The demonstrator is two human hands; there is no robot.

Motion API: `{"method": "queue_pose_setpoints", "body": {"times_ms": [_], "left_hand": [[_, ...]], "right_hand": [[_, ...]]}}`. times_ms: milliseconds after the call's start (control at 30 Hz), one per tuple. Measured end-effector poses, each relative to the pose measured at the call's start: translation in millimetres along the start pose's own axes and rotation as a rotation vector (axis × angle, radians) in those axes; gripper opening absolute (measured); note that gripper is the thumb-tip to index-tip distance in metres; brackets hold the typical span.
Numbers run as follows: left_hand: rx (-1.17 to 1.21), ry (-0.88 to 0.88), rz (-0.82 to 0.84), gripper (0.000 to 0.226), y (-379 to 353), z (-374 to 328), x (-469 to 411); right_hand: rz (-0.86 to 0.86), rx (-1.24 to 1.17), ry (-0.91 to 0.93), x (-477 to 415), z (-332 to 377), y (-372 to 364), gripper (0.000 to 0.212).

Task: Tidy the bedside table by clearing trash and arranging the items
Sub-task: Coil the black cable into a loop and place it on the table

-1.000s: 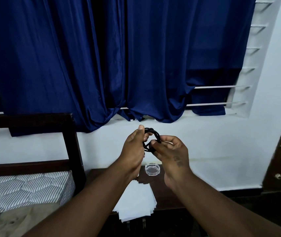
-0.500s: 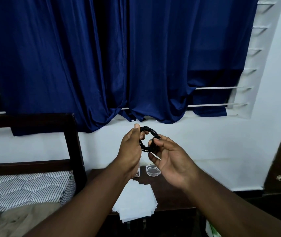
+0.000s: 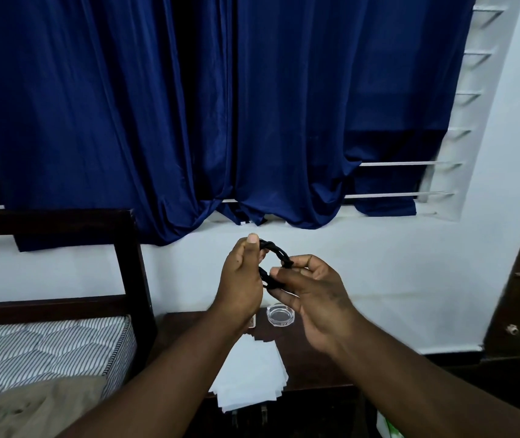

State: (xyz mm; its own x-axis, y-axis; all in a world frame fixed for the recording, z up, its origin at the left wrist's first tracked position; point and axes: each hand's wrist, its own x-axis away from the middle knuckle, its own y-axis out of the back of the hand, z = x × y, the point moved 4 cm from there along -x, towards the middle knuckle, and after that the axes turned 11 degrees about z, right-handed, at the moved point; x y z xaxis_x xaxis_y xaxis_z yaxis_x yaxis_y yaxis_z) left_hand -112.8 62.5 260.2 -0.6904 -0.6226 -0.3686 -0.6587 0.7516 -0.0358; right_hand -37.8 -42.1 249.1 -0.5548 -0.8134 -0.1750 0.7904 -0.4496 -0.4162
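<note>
Black loop (image 3: 276, 250) between fingers (image 3: 303, 262) (midair)

Blue curtain (image 3: 157, 105) hangs above — striped mattress (image 3: 46, 346) lower left.

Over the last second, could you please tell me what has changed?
The right hand turned, knuckles rolling outward, and now pinches the black cord loop at its lower side. The left hand kept its grip at the top; the glass dish and white papers stayed put.

Two hands (image 3: 241, 279) (image 3: 317, 300), one black loop (image 3: 279, 252), one glass dish (image 3: 281, 315), seemingly several white sheets (image 3: 252, 374).
</note>
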Motion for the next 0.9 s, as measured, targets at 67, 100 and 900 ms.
{"method": "queue_pose_setpoints", "body": {"times_ms": [67, 100, 900], "left_hand": [[-0.049, -0.022, 0.005, 0.044, 0.5, -0.2, -1.3], [-0.078, -0.031, 0.003, 0.042, -0.3, -0.2, -1.9], [-0.524, -0.365, -0.061, 0.032, 4.0, -20.4, 5.3]], "right_hand": [[-0.083, 0.063, 0.054, 2.2, -2.8, 1.6, 0.021], [-0.125, 0.090, 0.073, 2.6, -4.0, 2.2, 0.020], [0.003, 0.815, 0.141, -11.9, 17.8, 1.6, 0.015]]}}
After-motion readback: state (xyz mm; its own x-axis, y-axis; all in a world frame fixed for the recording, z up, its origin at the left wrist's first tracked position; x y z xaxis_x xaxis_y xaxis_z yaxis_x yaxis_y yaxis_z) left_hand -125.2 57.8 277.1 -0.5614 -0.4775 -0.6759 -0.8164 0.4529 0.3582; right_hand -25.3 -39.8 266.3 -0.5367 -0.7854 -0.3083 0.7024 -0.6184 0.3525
